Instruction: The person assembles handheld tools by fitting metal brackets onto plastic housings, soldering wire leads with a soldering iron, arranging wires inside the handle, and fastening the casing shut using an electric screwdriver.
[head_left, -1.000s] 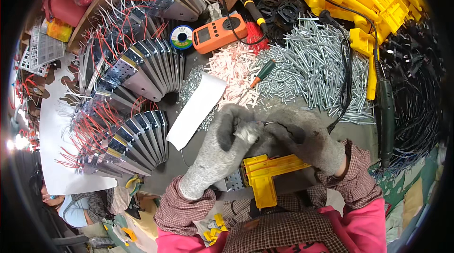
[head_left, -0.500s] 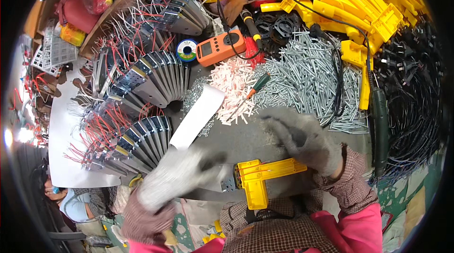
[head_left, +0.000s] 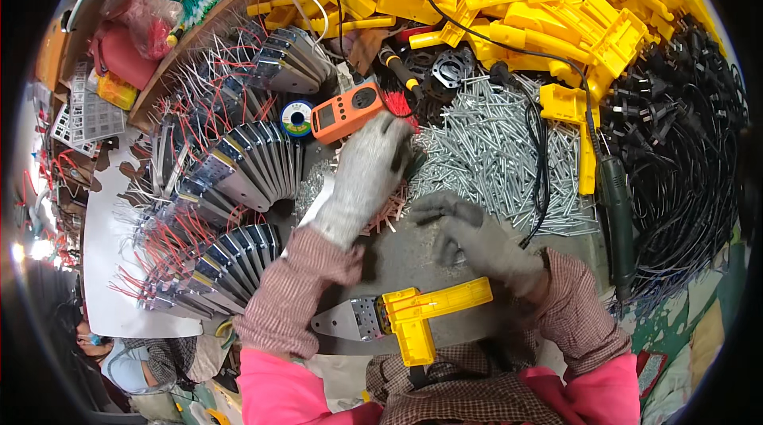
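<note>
My left hand (head_left: 364, 179), in a pale grey glove, reaches over the pile of small pink-white pieces (head_left: 389, 214). Its fingertips are beside the orange meter (head_left: 350, 113) and the small red pieces (head_left: 400, 102), and whether they grip anything is hidden. Gloved in darker grey, my right hand (head_left: 477, 242) hovers over the grey tabletop with thumb and fingers apart and nothing visible between them. Below it, at the near table edge, lies a yellow T-shaped plastic housing (head_left: 409, 318), joined at its left end to a perforated metal plate (head_left: 347, 319).
Metal plates (head_left: 258, 163) with red and white wires stand in curved rows at left. Long screws (head_left: 493, 159) are heaped beyond my right hand. Yellow housings (head_left: 548, 12) pile up at the back, black plug cords (head_left: 675, 163) at right. A dark green corded tool (head_left: 616, 226) hangs there.
My left hand has moved away from the yellow housing, up and right to the pink-white and red pieces. The right hand has shifted slightly left and down. The whole view has shifted a little.
</note>
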A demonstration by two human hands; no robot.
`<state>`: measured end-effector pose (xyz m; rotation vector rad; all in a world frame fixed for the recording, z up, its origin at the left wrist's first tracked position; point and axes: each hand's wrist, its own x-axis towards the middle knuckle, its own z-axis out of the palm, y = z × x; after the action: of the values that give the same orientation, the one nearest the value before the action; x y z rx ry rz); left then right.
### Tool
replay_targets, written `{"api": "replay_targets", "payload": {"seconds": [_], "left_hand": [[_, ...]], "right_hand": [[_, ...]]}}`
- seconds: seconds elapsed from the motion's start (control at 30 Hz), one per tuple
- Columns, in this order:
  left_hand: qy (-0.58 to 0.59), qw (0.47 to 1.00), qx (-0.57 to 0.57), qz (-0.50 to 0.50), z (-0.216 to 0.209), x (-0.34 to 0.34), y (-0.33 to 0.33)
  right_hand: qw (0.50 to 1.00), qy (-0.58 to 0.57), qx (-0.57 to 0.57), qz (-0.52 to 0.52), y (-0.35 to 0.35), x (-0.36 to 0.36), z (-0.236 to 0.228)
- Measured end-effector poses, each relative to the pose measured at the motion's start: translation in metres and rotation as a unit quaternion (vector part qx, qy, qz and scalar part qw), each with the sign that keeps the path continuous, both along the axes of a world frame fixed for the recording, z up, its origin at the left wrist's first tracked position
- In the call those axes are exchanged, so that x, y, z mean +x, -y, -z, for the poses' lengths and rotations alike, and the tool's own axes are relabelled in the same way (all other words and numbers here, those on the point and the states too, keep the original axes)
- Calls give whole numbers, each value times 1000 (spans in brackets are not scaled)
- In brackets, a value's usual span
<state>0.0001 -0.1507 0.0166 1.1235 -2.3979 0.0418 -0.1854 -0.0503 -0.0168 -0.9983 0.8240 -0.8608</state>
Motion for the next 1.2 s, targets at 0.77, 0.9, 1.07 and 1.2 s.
{"api": "replay_targets", "payload": {"seconds": [0.77,0.9,1.07,1.2], "left_hand": [[-467,742,479,-44,-3,26,-142],[-515,734,440,-49,4,30,-153],[-544,792,272,-45,7,43,-181],[-531,785,314,-53,22,39,-215]], "right_hand": [[903,-249,-347,44,-17,12,-18],[848,-324,-419,19,-21,12,-22],[816,-382,-426,-79,-31,9,-30],[874,-264,-404,-55,-33,14,-35]]}}
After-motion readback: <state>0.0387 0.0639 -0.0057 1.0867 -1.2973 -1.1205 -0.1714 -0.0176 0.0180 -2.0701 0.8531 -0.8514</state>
